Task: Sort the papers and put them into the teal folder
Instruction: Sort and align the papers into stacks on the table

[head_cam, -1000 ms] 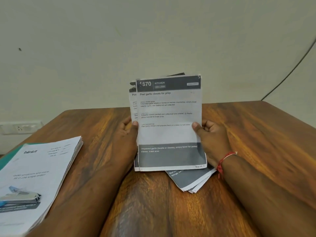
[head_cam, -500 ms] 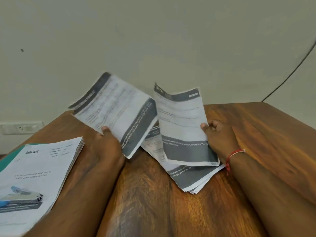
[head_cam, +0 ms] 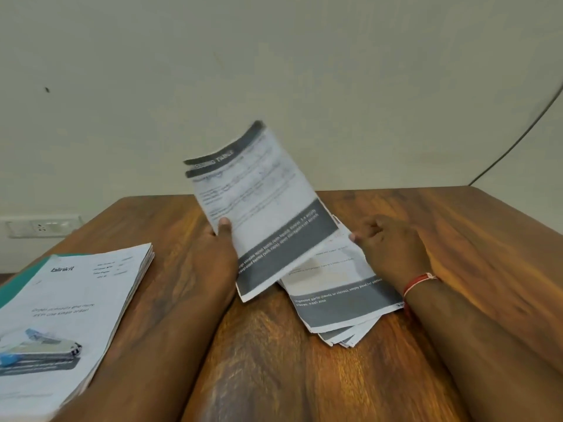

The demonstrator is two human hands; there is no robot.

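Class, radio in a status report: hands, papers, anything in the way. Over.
Left hand grips raised sheets; right hand on garlic sheet atop loose pile, grip unclear. Teal folder far left, blinkit stack lying on it, in the way.

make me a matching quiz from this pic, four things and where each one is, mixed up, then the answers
1 raised sheets
2 loose pile
3 blinkit stack
4 red thread

a on the teal folder
b round the wrist of the right hand
c held up by the left hand
d flat on the table

Pairs: 1-c, 2-d, 3-a, 4-b
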